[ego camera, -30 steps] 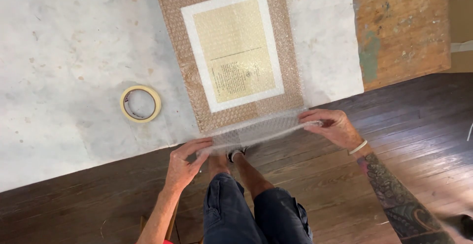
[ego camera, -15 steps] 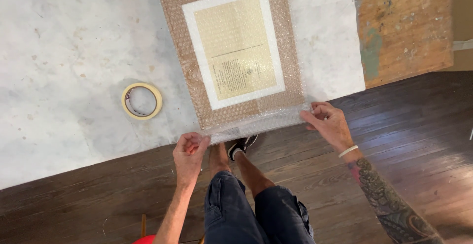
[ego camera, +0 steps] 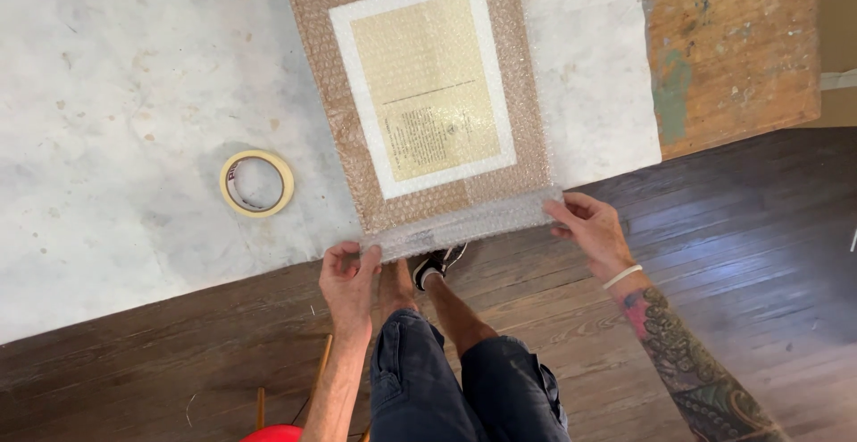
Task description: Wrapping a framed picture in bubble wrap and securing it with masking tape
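Observation:
A framed picture [ego camera: 428, 94] with a brown border, white mat and a yellowed printed sheet lies flat on a pale table top [ego camera: 116, 94], covered in clear bubble wrap [ego camera: 464, 223]. The wrap's near edge hangs just past the table's front edge. My left hand [ego camera: 350, 279] pinches that edge at its left corner. My right hand [ego camera: 591, 228], with a white band on the wrist and a tattooed forearm, grips the same edge at its right corner. Both hands hold the wrap stretched between them.
A roll of beige masking tape [ego camera: 257, 183] lies on the table left of the frame. A worn wooden board [ego camera: 732, 45] lies at the table's right end. Dark wood floor [ego camera: 759, 254] runs below; my legs and shoe [ego camera: 437, 263] stand at the table edge. Something red [ego camera: 272, 433] shows at the bottom.
Both hands have shifted slightly while keeping hold of the bubble wrap's near edge; the wrapped frame sits a little higher and further right in view.

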